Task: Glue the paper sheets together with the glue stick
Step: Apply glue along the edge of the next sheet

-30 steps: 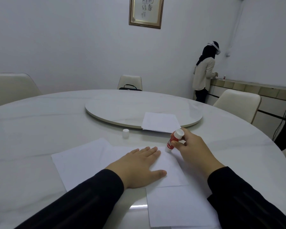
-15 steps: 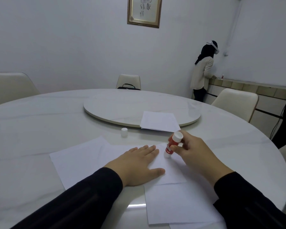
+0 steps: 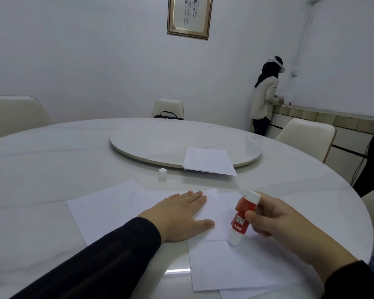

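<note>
Glue stick (image 3: pixel 242 216) sits pinched in the right hand (image 3: pixel 274 221), tip down on the paper sheets (image 3: pixel 220 210) just below that grip; the left hand (image 3: pixel 181 216) lies flat, holding nothing, pressing them. Best to keep strokes short along the edge, with steady pressure. Beyond the grip, on the pale round desk (image 3: pixel 52 169): cap (image 3: pixel 162 174), turntable (image 3: pixel 160 143), chairs around.

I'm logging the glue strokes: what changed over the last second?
The right hand, gripping the glue stick, drew it toward the person along the right edge of the top sheet, from the far corner to the near corner. The left hand stayed flat on that sheet. The cap and the sheets on the turntable did not move.
</note>
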Available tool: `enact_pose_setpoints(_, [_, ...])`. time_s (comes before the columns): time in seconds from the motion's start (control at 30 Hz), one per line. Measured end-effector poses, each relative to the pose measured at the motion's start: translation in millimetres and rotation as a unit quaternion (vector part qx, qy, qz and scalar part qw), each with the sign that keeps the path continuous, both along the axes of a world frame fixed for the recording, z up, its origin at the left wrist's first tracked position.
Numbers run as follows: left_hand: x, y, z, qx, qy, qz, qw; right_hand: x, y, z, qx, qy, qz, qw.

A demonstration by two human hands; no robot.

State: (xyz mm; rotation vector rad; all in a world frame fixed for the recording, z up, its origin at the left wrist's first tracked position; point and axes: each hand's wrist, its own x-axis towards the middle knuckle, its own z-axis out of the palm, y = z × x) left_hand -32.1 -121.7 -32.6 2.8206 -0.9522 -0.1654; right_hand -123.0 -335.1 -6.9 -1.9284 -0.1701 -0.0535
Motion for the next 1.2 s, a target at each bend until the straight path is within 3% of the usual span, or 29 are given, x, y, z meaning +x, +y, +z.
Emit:
enact_pose_setpoints(0.07, [0, 1, 4, 0.012, -0.002, 0.031, 0.999, 2, -4, -5, 0.142, 0.046, -0.036, 0.988])
enact_pose_setpoints(0.13, [-2, 4, 7, 0.032, -0.048, 0.084, 0.995, 3, -7, -8, 0.206, 0.061, -0.051, 0.975])
enact_pose_setpoints(0.27, [-6, 17, 9, 0.043, -0.209, 0.195, 0.957, 6, -7, -8, 0.221, 0.072, -0.046, 0.972])
enact_pose_setpoints(0.37, [-6, 33, 12, 0.021, -0.246, 0.217, 0.944, 8, -7, -11, 0.214, 0.077, -0.039, 0.973])
enact_pose_setpoints(0.43, [-3, 48, 15, -0.033, -0.212, 0.164, 0.963, 9, -8, -11, 0.220, 0.077, -0.039, 0.972])
enact_pose_setpoints(0.5, [1, 66, 23, -0.079, -0.070, 0.074, 0.992, 9, -10, -11, 0.230, 0.079, -0.041, 0.969])
enact_pose_setpoints(0.57, [2, 78, 30, -0.063, 0.079, 0.034, 0.994, 9, -10, -12, 0.231, 0.081, -0.042, 0.969])
enact_pose_setpoints(0.6, [3, 81, 29, -0.041, 0.107, 0.033, 0.993, 9, -10, -12, 0.228, 0.082, -0.041, 0.969])
enact_pose_setpoints(0.67, [2, 78, 25, -0.009, 0.076, 0.043, 0.996, 8, -8, -11, 0.224, 0.082, -0.038, 0.970])
enact_pose_setpoints(0.77, [-6, 63, 14, 0.027, -0.050, 0.056, 0.997, 7, -5, -4, 0.213, 0.076, -0.040, 0.973])
enact_pose_setpoints(0.87, [-10, 55, 7, 0.006, -0.124, 0.072, 0.990, 4, -1, 19, 0.152, 0.033, -0.041, 0.987])
enact_pose_setpoints(1.03, [-7, 62, 4, -0.043, -0.063, 0.080, 0.994, 25, 30, 54, 0.050, -0.060, -0.068, 0.995])
enact_pose_setpoints(1.2, [-6, 60, -1, -0.038, -0.079, 0.081, 0.993, 77, 82, 37, -0.006, -0.093, -0.105, 0.990])
